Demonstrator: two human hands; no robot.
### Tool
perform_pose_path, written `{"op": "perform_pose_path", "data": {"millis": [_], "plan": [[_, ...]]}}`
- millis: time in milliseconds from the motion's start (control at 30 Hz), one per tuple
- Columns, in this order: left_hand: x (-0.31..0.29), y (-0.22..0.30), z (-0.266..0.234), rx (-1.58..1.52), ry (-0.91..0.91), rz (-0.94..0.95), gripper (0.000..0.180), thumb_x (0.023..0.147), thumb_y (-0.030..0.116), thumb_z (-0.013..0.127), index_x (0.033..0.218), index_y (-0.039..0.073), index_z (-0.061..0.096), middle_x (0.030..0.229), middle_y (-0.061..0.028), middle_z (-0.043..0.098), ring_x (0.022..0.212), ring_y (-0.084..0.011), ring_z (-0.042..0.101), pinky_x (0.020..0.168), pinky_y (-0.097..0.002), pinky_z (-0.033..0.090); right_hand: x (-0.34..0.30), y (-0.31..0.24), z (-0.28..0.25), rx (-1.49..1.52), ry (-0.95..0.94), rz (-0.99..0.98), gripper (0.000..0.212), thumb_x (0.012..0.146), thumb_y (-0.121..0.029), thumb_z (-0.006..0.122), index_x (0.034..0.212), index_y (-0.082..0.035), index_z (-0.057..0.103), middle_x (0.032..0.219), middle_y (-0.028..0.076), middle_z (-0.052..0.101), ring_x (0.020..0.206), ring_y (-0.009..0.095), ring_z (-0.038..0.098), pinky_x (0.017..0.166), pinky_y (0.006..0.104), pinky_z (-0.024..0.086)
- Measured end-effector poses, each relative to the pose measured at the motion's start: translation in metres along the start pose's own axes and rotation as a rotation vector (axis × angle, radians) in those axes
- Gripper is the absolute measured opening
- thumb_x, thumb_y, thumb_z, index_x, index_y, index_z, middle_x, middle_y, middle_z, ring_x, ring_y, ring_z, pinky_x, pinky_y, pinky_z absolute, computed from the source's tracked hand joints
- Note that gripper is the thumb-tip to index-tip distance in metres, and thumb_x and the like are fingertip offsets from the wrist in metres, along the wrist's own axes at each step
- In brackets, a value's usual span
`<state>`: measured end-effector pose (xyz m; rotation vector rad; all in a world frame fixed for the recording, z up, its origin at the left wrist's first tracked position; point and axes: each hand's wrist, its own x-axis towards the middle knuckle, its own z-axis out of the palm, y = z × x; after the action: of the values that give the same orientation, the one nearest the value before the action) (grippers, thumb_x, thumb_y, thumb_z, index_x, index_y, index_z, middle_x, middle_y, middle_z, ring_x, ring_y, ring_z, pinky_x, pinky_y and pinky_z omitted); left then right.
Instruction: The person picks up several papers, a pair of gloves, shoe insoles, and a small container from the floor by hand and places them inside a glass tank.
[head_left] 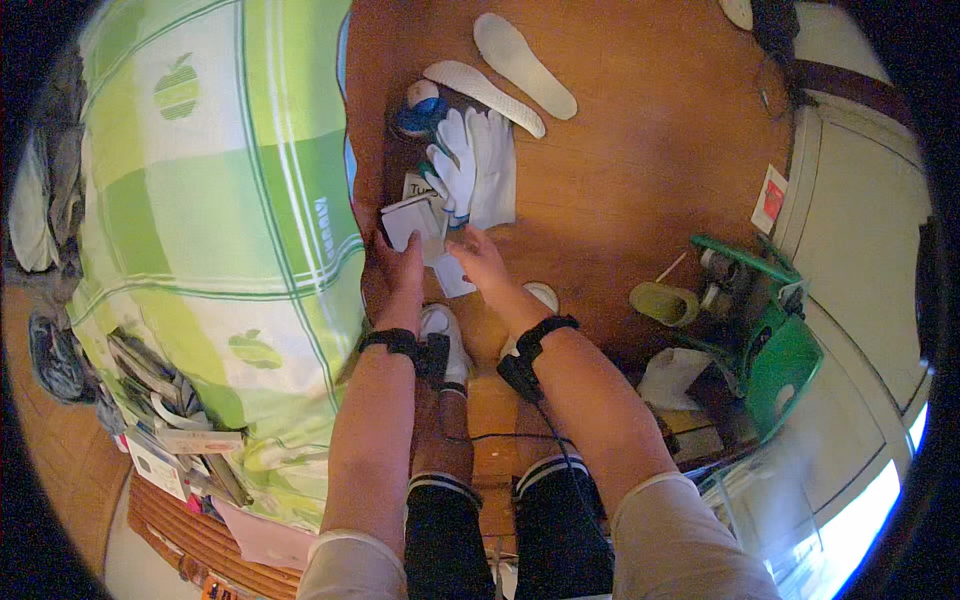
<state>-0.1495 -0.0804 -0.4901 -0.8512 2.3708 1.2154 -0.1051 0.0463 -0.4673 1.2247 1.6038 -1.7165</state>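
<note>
Left hand (400,262) grips a flat white piece (410,220), its thumb lying over the near edge. Right hand (478,258), just beside it, has bent fingers near a white sheet (453,280); whether they hold anything, I cannot tell. Just beyond both hands lie white gloves (456,165), then two pale insoles (525,65). Left of them spreads a green-and-white checked cloth (225,240).

A white card (406,217) is gripped in the left hand (401,262). The right hand (481,264) is positioned beside it, near white gloves (455,165); contact cannot be confirmed. Two insoles (526,68) are laid on the wooden floor (620,170) beyond. A green-and-white cloth (200,220) is spread at left.
</note>
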Motion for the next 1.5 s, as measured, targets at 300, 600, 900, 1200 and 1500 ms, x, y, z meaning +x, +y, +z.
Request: {"op": "perform_pose_path", "data": {"millis": [300,600,900,1200,1500], "plan": [[0.01,0.001,0.023,-0.146,-0.281,-0.151,0.043,0.074,0.023,0.057,0.11,0.003,0.047,0.104,-0.0141,0.054,0.094,-0.0269,0.052,0.082,-0.0363,0.04,0.001,-0.027,-0.01,0.046,-0.119,0.197,0.068,0.072,-0.031,0.063,0.128,-0.012,0.031,0.117,0.012,0.045,0.095,0.024,0.05,0.062,0.0348,0.048],[0.01,-0.042,0.086,-0.309,-0.341,-0.346,0.042,0.077,0.014,0.05,0.117,0.004,0.039,0.108,-0.0121,0.051,0.094,-0.0232,0.05,0.076,-0.0328,0.043,0.061,0.051,-0.057,-0.263,0.215,-0.265,0.064,0.067,-0.031,0.067,0.119,-0.002,0.041,0.105,0.012,0.055,0.089,0.02,0.054,0.071,0.0308,0.046],[0.018,-0.042,0.061,-0.701,-0.574,-0.383,0.056,0.077,0.024,0.06,0.123,0.006,0.033,0.111,-0.0098,0.049,0.095,-0.023,0.051,0.078,-0.0328,0.043,0.055,0.025,-0.039,-0.304,0.117,-0.083,0.055,0.07,-0.031,0.066,0.107,0.003,0.046,0.096,0.013,0.059,0.083,0.019,0.057,0.075,0.0308,0.044],[0.022,-0.039,0.063,-0.575,-0.637,-0.381,0.074,0.064,0.036,0.072,0.119,0.003,0.035,0.108,-0.0127,0.052,0.097,-0.0235,0.051,0.08,-0.0348,0.042,0.05,0.027,-0.053,0.11,-0.047,-0.153,0.05,0.075,-0.032,0.062,0.109,0.0,0.043,0.094,0.008,0.055,0.077,0.016,0.055,0.055,0.0281,0.048],[0.023,-0.032,0.059,-0.421,-0.562,-0.388,0.072,0.063,0.037,0.073,0.116,0.001,0.041,0.11,-0.0134,0.052,0.095,-0.0223,0.052,0.079,-0.0336,0.043,0.054,0.033,-0.059,0.128,-0.188,-0.144,0.043,0.08,-0.028,0.057,0.114,-0.005,0.043,0.105,0.006,0.054,0.094,0.015,0.051,0.079,0.0303,0.043]]}}
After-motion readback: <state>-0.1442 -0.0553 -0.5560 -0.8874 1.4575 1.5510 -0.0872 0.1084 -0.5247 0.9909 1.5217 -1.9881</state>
